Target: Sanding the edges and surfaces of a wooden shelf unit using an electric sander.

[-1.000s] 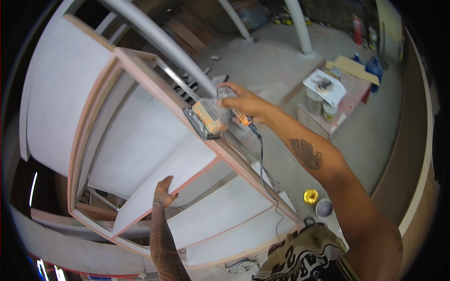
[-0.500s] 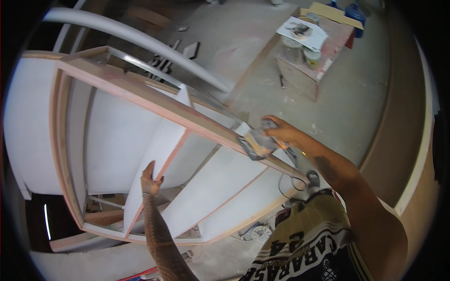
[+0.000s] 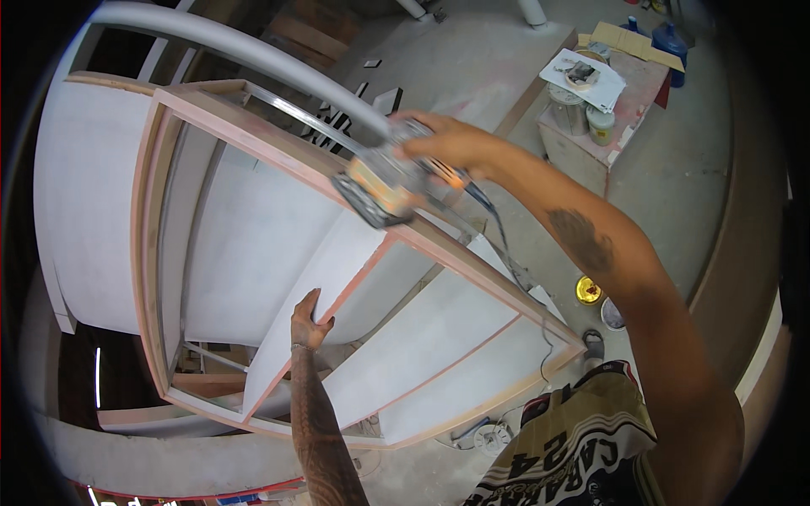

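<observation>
A large cabinet-like frame (image 3: 472, 268) has pinkish wooden edges and white panels inside. My right hand (image 3: 451, 145) grips an orange and grey power sander (image 3: 381, 184), slightly blurred, whose flat base is at the frame's long upper rail. From the sander's back end a dark cord (image 3: 498, 221) trails down toward my body. Lower down, my left hand (image 3: 310, 324) is closed over the edge of a white divider board (image 3: 342, 253), thumb on one side and fingers on the other.
A curved white tube (image 3: 228, 38) arches beyond the frame. At the far right stands a worn table (image 3: 629, 101) with tubs and a sheet on it, blue water jugs (image 3: 669, 42) behind. A yellow-lit round container (image 3: 588, 290) sits on the floor right of the frame.
The sander in my right hand has moved up and left along the rail, from near its right end to around its middle. My left hand keeps hold of the divider board.
</observation>
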